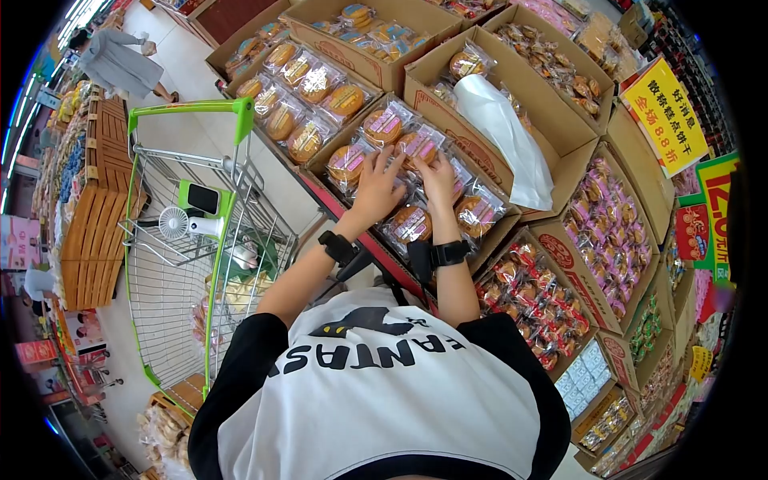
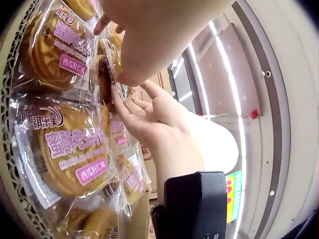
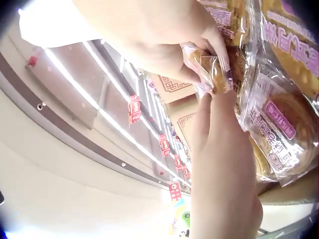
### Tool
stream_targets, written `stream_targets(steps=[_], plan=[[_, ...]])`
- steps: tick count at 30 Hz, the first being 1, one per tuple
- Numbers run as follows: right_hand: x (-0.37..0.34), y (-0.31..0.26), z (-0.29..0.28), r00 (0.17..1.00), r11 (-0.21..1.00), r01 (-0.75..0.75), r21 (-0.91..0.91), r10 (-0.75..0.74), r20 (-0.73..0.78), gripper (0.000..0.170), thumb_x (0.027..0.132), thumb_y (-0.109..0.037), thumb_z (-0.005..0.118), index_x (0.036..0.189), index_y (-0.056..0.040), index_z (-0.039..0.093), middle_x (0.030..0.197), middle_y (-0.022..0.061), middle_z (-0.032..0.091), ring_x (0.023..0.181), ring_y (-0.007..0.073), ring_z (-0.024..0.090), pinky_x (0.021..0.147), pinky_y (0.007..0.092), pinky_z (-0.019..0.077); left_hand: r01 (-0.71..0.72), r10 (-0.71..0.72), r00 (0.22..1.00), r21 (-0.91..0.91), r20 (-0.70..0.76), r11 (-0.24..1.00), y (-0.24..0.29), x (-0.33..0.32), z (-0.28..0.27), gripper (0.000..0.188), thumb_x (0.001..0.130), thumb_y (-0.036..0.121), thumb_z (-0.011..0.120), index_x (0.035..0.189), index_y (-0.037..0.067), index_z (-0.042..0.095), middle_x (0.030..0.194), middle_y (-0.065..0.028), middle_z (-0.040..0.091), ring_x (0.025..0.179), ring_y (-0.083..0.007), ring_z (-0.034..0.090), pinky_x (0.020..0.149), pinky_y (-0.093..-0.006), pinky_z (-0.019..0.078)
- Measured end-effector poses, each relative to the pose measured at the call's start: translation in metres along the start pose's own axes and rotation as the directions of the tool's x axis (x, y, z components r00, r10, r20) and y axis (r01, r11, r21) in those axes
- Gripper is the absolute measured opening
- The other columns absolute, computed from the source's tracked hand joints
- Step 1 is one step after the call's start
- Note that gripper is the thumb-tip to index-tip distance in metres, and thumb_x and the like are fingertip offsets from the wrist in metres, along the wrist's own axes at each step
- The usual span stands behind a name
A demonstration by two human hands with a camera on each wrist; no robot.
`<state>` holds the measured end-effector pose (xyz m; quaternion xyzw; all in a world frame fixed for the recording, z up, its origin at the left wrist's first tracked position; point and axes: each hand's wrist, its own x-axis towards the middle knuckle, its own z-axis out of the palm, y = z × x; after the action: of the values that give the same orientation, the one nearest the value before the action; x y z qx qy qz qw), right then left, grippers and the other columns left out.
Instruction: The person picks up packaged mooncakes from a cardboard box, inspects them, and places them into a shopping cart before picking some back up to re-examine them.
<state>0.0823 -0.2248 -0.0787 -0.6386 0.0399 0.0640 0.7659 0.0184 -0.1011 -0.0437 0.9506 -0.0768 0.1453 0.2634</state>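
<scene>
Packaged round cakes with pink-and-white labels (image 1: 412, 225) (image 2: 68, 149) (image 3: 284, 129) lie in a cardboard box. The right hand (image 1: 437, 182) (image 2: 162, 117) (image 3: 154, 37) pinches one wrapped cake (image 1: 418, 147) (image 3: 212, 72) between thumb and fingers, tilted up on its edge in the right wrist view. The left hand (image 1: 378, 190) (image 2: 149, 37) (image 3: 222, 144) is beside it, fingers extended and spread over the packets, their tips at the same cake's wrapper. Its fingertips are partly hidden in both wrist views.
A green-handled shopping cart (image 1: 245, 120) stands to the left, with a small fan (image 1: 174, 223) on it. A white plastic bag roll (image 1: 502, 132) lies across the box beyond. More boxes of wrapped snacks (image 1: 608, 232) fill the right. Someone in grey (image 1: 120, 64) is at upper left.
</scene>
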Motion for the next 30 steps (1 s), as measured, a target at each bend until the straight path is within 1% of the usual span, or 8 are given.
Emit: stream_targets(steps=[1,5,7,10,14,16,26,30], plan=[[-0.001,0.001,-0.001,0.998,0.994,0.057,-0.096,-0.057,0.005,0.056,0.074,-0.011,0.064,0.118,0.0108,0.036,0.090,0.0135,0.061,0.079,0.0163,0.059,0.064,0.0267,0.0472,-0.021,0.021,1.000,0.025,0.020,0.999,0.004,-0.001,0.000,0.059,0.069,0.012,0.059,0.124,0.010,0.040,0.128,-0.0150,0.034,0.115,-0.0362,0.030,0.094,-0.0450,0.0305],[-0.022,-0.030,-0.005,0.998,0.972,0.055,-0.229,-0.045,0.047,0.055,0.075,-0.010,0.062,0.117,0.0120,0.035,0.091,0.0167,0.061,0.079,0.0203,0.062,0.066,0.0281,0.0476,-0.059,0.042,0.994,0.173,0.101,0.983,0.009,-0.008,0.008,0.063,0.069,0.016,0.059,0.128,0.012,0.035,0.133,-0.0117,0.031,0.119,-0.0308,0.032,0.094,-0.0484,0.0289],[-0.031,-0.042,-0.005,0.994,0.869,0.098,-0.485,-0.108,0.006,0.057,0.075,-0.011,0.061,0.120,0.0090,0.033,0.095,0.0196,0.059,0.077,0.0237,0.062,0.067,0.0289,0.0480,-0.070,0.037,0.991,0.257,0.130,0.964,0.010,-0.008,0.011,0.065,0.069,0.018,0.060,0.129,0.013,0.033,0.133,-0.0122,0.030,0.120,-0.0294,0.033,0.093,-0.0502,0.0285],[-0.032,-0.038,-0.007,0.990,0.875,0.125,-0.469,-0.143,-0.003,0.058,0.072,-0.014,0.065,0.121,0.0044,0.040,0.100,0.0210,0.057,0.090,0.0253,0.060,0.072,0.0298,0.0472,-0.067,0.048,0.996,0.311,0.069,0.948,0.010,-0.007,0.015,0.066,0.069,0.020,0.060,0.129,0.012,0.032,0.133,-0.0143,0.030,0.119,-0.0281,0.035,0.094,-0.0530,0.0262],[-0.029,-0.031,-0.009,0.994,0.812,0.087,-0.578,-0.033,0.103,0.051,0.073,-0.013,0.062,0.119,0.0021,0.045,0.103,0.0207,0.056,0.088,0.0251,0.061,0.071,0.0295,0.0477,-0.084,0.052,0.994,0.359,0.097,0.930,0.016,-0.009,0.012,0.066,0.068,0.022,0.062,0.128,0.014,0.035,0.133,-0.0167,0.028,0.119,-0.0298,0.033,0.094,-0.0563,0.0237],[-0.030,-0.026,-0.007,0.995,0.881,0.094,-0.464,-0.068,0.073,0.035,0.075,-0.010,0.057,0.107,0.0045,0.053,0.103,0.0208,0.052,0.078,0.0264,0.062,0.071,0.0304,0.0477,-0.093,0.046,0.991,0.384,0.129,0.919,0.020,-0.011,0.010,0.065,0.068,0.021,0.062,0.127,0.015,0.036,0.135,-0.0165,0.026,0.119,-0.0300,0.032,0.094,-0.0568,0.0230],[-0.032,-0.023,-0.001,0.994,0.855,0.107,-0.508,-0.107,0.030,0.040,0.076,-0.015,0.055,0.112,0.0020,0.051,0.112,0.0208,0.044,0.082,0.0280,0.061,0.073,0.0310,0.0469,-0.174,0.120,0.980,0.387,0.160,0.905,0.007,-0.011,0.016,0.066,0.070,0.027,0.061,0.130,0.020,0.033,0.135,-0.0213,0.024,0.124,-0.0332,0.026,0.095,-0.0606,0.0179],[-0.034,-0.027,0.001,0.996,0.751,0.086,-0.655,-0.079,0.040,0.041,0.077,-0.017,0.054,0.115,-0.0011,0.049,0.109,0.0189,0.044,0.092,0.0305,0.053,0.079,0.0354,0.0433,-0.143,0.106,0.986,0.335,0.125,0.931,0.008,-0.011,0.019,0.063,0.070,0.028,0.061,0.128,0.020,0.036,0.136,-0.0216,0.022,0.127,-0.0337,0.022,0.096,-0.0602,0.0161]])
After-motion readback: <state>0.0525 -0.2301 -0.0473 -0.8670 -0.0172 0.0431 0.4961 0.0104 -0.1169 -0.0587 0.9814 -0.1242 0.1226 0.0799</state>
